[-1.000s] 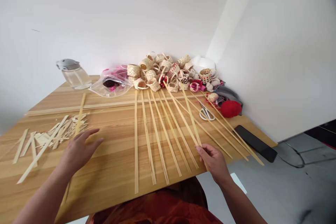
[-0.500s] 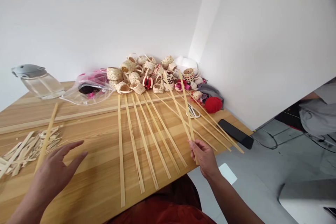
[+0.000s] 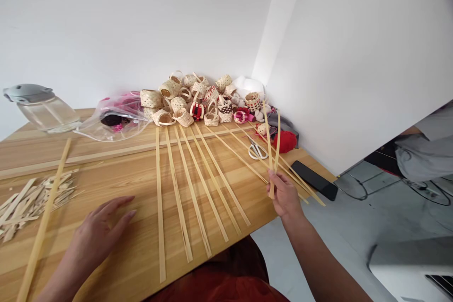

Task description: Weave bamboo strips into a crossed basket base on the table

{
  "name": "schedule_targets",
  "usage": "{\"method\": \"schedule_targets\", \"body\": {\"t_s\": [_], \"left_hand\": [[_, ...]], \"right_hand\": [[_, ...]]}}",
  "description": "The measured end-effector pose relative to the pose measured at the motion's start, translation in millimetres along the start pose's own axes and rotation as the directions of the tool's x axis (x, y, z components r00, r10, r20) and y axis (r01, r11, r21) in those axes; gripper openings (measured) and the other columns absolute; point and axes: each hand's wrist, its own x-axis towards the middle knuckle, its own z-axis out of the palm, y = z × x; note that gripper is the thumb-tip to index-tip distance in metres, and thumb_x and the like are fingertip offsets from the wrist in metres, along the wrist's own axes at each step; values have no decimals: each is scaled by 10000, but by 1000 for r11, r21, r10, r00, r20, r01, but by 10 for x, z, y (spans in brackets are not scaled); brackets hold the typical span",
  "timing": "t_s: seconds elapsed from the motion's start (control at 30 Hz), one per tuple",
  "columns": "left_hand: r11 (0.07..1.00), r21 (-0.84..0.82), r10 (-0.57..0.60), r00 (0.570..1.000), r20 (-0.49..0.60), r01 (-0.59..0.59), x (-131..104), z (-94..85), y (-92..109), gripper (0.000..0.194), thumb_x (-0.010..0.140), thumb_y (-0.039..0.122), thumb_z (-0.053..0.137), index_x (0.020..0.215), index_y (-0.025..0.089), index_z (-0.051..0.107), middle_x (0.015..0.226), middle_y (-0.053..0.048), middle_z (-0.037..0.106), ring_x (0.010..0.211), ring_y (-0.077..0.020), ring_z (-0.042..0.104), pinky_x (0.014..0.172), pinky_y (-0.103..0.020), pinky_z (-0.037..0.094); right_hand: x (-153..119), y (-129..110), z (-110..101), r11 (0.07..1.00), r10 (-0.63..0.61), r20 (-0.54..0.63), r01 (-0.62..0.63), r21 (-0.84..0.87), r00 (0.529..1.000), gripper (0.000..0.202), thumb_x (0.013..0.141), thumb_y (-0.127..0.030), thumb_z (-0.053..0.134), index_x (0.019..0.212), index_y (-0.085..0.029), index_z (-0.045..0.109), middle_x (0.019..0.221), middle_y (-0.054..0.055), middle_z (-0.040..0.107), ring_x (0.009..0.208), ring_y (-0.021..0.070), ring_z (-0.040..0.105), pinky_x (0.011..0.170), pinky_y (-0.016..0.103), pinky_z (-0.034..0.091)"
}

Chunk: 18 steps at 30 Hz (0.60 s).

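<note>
A person's red garment shows at the near edge of the table. The left hand is over the near left part of the table, its fingers loosely spread with the thumb apart, holding nothing; whether it touches the wood I cannot tell. The right hand is by the table's right front edge, its fingers pinching two bamboo strips near their lower ends, so that they rise and part in a narrow V.

Between the hands, six loose strips lie side by side, fanning slightly from front to back. Several slanting strips lie farther right, partly behind the right hand. Left of the left hand, a long single strip runs beside a heap of short offcuts.

Near the right edge lies a black phone. Beyond the held strips are white-handled scissors and a red yarn ball. A lengthwise strip crosses the table behind the offcuts. At the back stand a clear bottle with a grey lid, a clear plastic bag and a pile of small woven baskets before the white wall.
</note>
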Motion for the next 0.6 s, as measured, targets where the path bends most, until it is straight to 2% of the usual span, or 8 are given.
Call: {"method": "schedule_targets", "body": {"t_s": [0.1, 0.17, 0.27, 0.4, 0.5, 0.57, 0.6], "left_hand": [[1000, -4, 0, 1000, 7, 0, -13, 9, 22, 418, 823, 566, 555, 1156, 336, 660, 1204, -19, 698, 1141, -288, 635, 1026, -472, 488], [1000, -12, 11, 1000, 3, -11, -28, 1, 68, 428, 830, 557, 552, 1158, 307, 663, 1204, -41, 697, 1141, -298, 636, 1017, -480, 490], [998, -44, 37, 999, -11, -37, -49, -10, 128, 427, 839, 547, 556, 1147, 276, 672, 1193, -57, 699, 1134, -292, 641, 1015, -463, 490], [993, -104, 47, 998, -38, -51, -69, -19, 176, 363, 867, 527, 557, 1068, 263, 704, 1160, -45, 713, 1115, -260, 650, 1029, -422, 481], [988, -150, 37, 998, -51, -44, -69, -40, 243, 346, 875, 542, 563, 902, 240, 729, 1097, -50, 734, 1068, -256, 666, 1017, -410, 485], [984, -171, 45, 998, -52, -53, -61, -58, 318, 354, 878, 544, 567, 834, 231, 727, 1055, -54, 744, 1035, -258, 673, 1004, -420, 491], [981, -182, 54, 997, -55, -63, -56, -65, 362, 351, 887, 535, 562, 833, 230, 728, 1049, -53, 745, 1031, -257, 674, 999, -424, 495]], "right_hand": [[147, -50, 87, 999, -32, -2, 32, 34, 999, 433, 517, -398, 926, 794, -163, 690, 590, -79, 561, 434, 48, 498, 376, 162, 394], [222, -80, 136, 1000, -3, 27, 3, 21, 1000, 431, 532, -405, 914, 810, -163, 692, 582, -76, 562, 429, 50, 488, 356, 159, 386], [278, -116, 169, 993, 96, 121, -87, -77, 988, 444, 609, -455, 864, 900, -158, 706, 582, -63, 564, 435, 63, 489, 323, 154, 363], [275, -114, 136, 972, 160, 221, -114, -208, 962, 403, 629, -423, 854, 881, -156, 687, 679, -24, 627, 511, 74, 545, 391, 160, 449], [257, -81, 85, 956, 138, 246, -65, -286, 959, 401, 630, -401, 851, 901, -170, 666, 746, -7, 650, 602, 100, 603, 507, 195, 529], [243, -63, 49, 915, 71, 225, 26, -402, 972, 475, 665, -423, 817, 1045, -191, 652, 801, 2, 659, 663, 137, 644, 594, 258, 571], [234, -59, 32, 861, 5, 221, 108, -498, 975, 520, 691, -444, 790, 1122, -197, 636, 852, 15, 669, 684, 156, 657, 631, 298, 582]]}}
